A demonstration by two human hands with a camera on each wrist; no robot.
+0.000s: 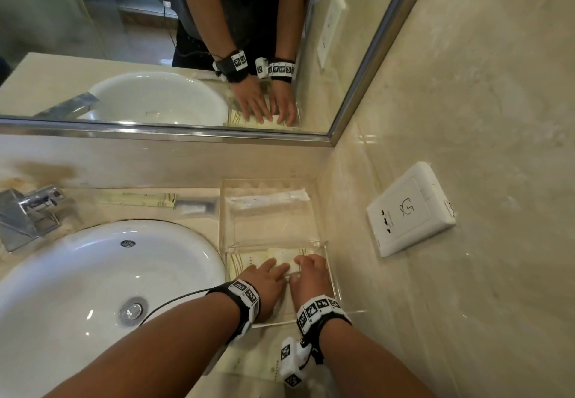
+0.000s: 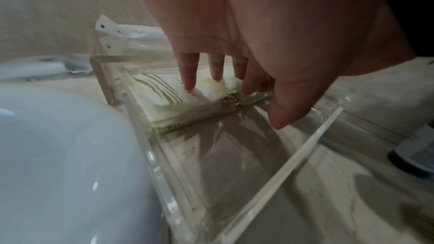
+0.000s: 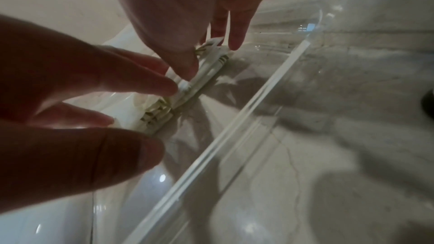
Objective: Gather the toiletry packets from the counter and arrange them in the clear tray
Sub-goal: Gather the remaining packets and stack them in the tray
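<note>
The clear tray [image 1: 322, 243] stands on the counter right of the sink, split into a far and a near compartment. A stack of cream striped packets [image 1: 249, 262] lies in the near compartment against the divider. My left hand [image 1: 267, 279] presses straight fingertips [image 2: 190, 81] on top of the stack [image 2: 169, 110]. My right hand [image 1: 309, 273] pinches the stack's right end [image 3: 211, 66] between its thumb and curled fingers [image 3: 237, 40]. A long clear packet [image 1: 267, 201] lies in the far compartment.
The white sink [image 1: 93, 288] and chrome faucet [image 1: 28, 214] are to the left. Two long packets [image 1: 161, 203] lie on the counter behind the sink. Another packet [image 1: 249, 363] lies on the counter in front of the tray. A wall socket [image 1: 410, 210] is on the right wall.
</note>
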